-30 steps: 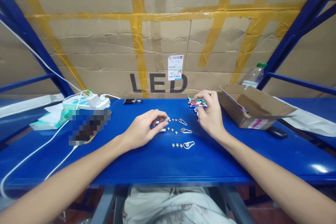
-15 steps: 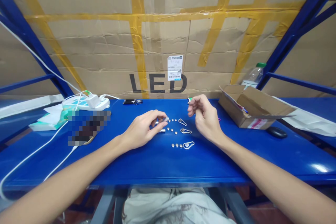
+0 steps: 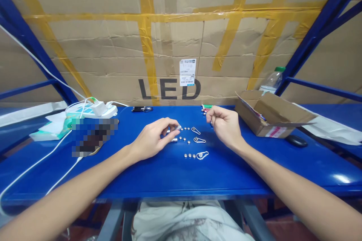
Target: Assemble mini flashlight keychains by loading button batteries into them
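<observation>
My left hand is over the middle of the blue table, thumb and forefinger closed around a small silver piece at the fingertips. Beneath it a short silver tube pokes out, with more partly hidden behind the fingers. To the right lie rows of small button cells, each row ending in a silver carabiner clip. My right hand is curled closed to the right of the clips. Something small and dark shows under its fingertips, too little to name.
Behind my right hand lie several coloured slim tubes. An open cardboard box and a black mouse are at the right. Black pen-like sticks, a power strip and a blurred phone are on the left.
My right hand has shifted slightly right and its fingers have curled in, uncovering more of the coloured tubes behind. The left hand keeps its pose.
</observation>
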Motion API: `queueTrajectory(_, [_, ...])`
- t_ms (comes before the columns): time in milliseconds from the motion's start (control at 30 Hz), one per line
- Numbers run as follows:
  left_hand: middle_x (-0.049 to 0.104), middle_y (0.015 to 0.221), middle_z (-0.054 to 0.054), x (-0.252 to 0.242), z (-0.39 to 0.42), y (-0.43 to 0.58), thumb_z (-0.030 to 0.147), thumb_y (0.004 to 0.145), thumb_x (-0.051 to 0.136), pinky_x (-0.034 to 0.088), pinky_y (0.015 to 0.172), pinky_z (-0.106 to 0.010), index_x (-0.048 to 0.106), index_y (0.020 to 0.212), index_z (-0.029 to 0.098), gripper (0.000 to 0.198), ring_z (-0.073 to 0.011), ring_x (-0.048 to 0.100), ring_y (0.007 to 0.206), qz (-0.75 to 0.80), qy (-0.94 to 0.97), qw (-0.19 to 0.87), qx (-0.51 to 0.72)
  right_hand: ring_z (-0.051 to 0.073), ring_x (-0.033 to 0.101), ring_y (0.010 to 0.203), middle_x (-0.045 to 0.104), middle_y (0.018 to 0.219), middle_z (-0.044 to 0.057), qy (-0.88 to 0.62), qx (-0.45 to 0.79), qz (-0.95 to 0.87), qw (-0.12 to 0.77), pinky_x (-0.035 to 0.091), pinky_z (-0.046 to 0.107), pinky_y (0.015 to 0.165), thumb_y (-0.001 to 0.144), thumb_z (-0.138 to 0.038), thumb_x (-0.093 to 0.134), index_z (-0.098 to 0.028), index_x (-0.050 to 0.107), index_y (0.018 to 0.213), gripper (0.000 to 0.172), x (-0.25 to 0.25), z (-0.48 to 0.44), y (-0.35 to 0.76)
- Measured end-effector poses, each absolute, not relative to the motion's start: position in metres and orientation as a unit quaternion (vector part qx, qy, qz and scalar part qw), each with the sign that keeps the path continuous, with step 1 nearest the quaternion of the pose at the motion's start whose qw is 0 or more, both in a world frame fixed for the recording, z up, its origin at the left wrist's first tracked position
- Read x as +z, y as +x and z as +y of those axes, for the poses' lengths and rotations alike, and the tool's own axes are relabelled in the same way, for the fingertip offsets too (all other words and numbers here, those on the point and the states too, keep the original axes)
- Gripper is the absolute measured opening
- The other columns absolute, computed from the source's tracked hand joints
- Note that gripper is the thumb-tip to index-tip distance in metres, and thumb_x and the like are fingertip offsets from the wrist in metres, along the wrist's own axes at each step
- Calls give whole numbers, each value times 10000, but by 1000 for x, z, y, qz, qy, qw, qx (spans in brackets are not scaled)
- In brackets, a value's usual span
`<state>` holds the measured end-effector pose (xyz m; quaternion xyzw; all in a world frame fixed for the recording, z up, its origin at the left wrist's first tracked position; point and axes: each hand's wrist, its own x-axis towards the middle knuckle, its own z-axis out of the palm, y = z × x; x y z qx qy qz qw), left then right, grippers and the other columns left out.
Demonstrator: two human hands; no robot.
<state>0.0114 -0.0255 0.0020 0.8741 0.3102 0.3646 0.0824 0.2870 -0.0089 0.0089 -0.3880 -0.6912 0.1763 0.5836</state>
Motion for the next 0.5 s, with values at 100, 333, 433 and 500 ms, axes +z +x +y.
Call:
queueTrajectory(100, [720, 1022, -19, 2, -26, 11, 335, 1082, 618, 495, 712, -259, 647, 1197, 222, 163, -130, 590, 742, 310, 875, 82, 364, 136, 437, 541, 513, 537, -32, -389, 177, -694, 580, 340, 293, 581, 623, -146, 400, -221, 575, 574, 197, 12, -9, 288])
queueTrajectory(333, [718, 1022, -18, 2, -25, 11, 331, 1084, 614, 499, 719, -263, 646, 1200, 220, 164, -129, 592, 747, 312, 874, 82, 363, 128, 431, 489, 480, 503, -67, -337, 209, -761, 513, 369, 277, 573, 681, -75, 378, -222, 595, 690, 262, 1, -5, 288])
queueTrajectory(433, [716, 1006, -18, 2, -25, 11, 337, 1082, 617, 494, 716, -265, 647, 1195, 215, 169, -130, 584, 737, 317, 874, 82, 360, 148, 577, 626, 631, 682, -31, -303, 201, -814, 453, 447, 287, 658, 787, -24, 400, -209, 671, 908, 350, 0, -10, 283])
queueTrajectory(500, [717, 1007, -20, 2, -24, 11, 345, 1082, 616, 490, 713, -265, 645, 1198, 213, 178, -128, 575, 728, 318, 872, 77, 364, 183, 638, 828, 707, 890, 25, -278, 165, -856, 404, 488, 328, 792, 879, -34, 459, -206, 690, 979, 305, 1, -16, 279])
